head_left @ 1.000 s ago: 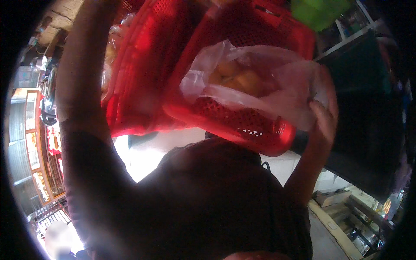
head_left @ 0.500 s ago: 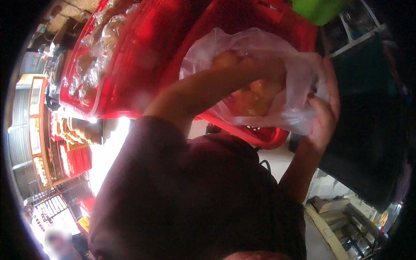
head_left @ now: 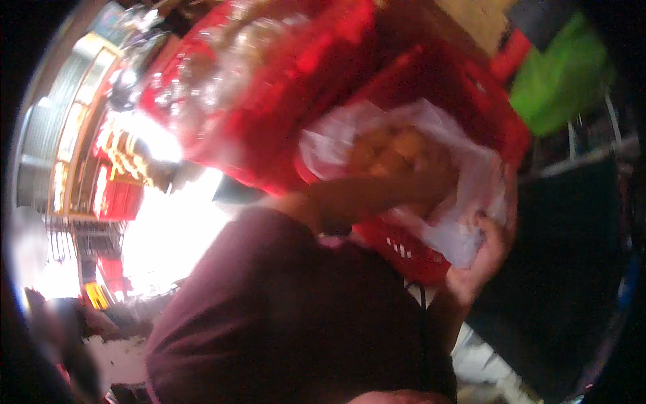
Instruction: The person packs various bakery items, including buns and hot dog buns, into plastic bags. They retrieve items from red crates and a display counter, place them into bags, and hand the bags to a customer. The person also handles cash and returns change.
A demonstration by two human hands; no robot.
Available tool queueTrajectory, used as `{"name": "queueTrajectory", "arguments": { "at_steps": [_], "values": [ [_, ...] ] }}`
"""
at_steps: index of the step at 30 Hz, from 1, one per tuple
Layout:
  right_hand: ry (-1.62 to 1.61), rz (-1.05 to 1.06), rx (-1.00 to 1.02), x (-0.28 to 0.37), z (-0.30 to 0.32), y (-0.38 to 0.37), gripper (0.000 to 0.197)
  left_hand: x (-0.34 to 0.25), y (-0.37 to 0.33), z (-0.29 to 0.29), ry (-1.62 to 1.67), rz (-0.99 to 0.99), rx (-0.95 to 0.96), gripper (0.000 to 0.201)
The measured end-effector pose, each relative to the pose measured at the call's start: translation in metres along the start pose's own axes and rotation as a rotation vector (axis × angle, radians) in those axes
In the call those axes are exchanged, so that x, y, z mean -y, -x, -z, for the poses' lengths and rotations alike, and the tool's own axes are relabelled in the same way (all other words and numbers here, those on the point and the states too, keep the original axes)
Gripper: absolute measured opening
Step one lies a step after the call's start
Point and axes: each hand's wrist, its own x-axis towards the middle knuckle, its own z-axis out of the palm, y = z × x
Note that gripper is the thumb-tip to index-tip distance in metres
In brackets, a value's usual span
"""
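A translucent plastic bag (head_left: 328, 151) stands spread at the mouth inside a red plastic crate (head_left: 420, 250). Several rounded orange-brown pieces (head_left: 398, 151) lie in it; blur hides their exact kind. From the left, my left forearm crosses the bag's near side, and my left hand (head_left: 434, 178) is inside, beside the pieces. Its fingers are smeared by motion, so their grip does not show. My right hand (head_left: 486, 250) pinches the bag's right edge, thumb inside and fingers outside, holding the mouth wide.
Another red crate (head_left: 269, 145) at the upper left holds several items in clear plastic wrap (head_left: 225, 71). A bright green thing (head_left: 562, 77) hangs at the upper right. On the right is a large dark surface (head_left: 552, 262). Shelves and a blurred person (head_left: 64, 330) appear far left.
The whole view has swung, shifting the crates rightward and down. My left hand has drawn nearer to me within the bag. My right hand keeps its hold on the bag's edge.
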Motion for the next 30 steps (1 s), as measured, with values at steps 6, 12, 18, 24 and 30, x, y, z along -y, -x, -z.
{"name": "queueTrajectory", "arguments": {
  "at_steps": [6, 12, 18, 24, 30],
  "values": [
    [0.207, 0.155, -0.028, -0.009, -0.005, -0.024, 0.070, -0.011, -0.010, 0.068, -0.075, -0.034, 0.075, 0.031],
    [0.521, 0.402, 0.104, -0.038, 0.061, -0.059, 0.057, 0.039, -0.008, 0.265, -0.453, 0.128, -0.272, 0.028],
    [0.468, -0.043, -0.134, -0.023, 0.051, -0.033, 0.049, 0.245, 0.100, 0.400, -0.821, 0.650, -0.457, 0.025],
    [0.360, 0.003, -0.183, -0.041, 0.137, -0.015, 0.043, 0.359, 0.176, 0.437, -0.859, 0.868, -0.353, 0.022],
    [-0.318, -0.019, -0.006, -0.016, 0.091, -0.021, 0.044, 0.408, 0.148, 0.457, -0.896, 0.677, -0.457, 0.019]
  ]
}}
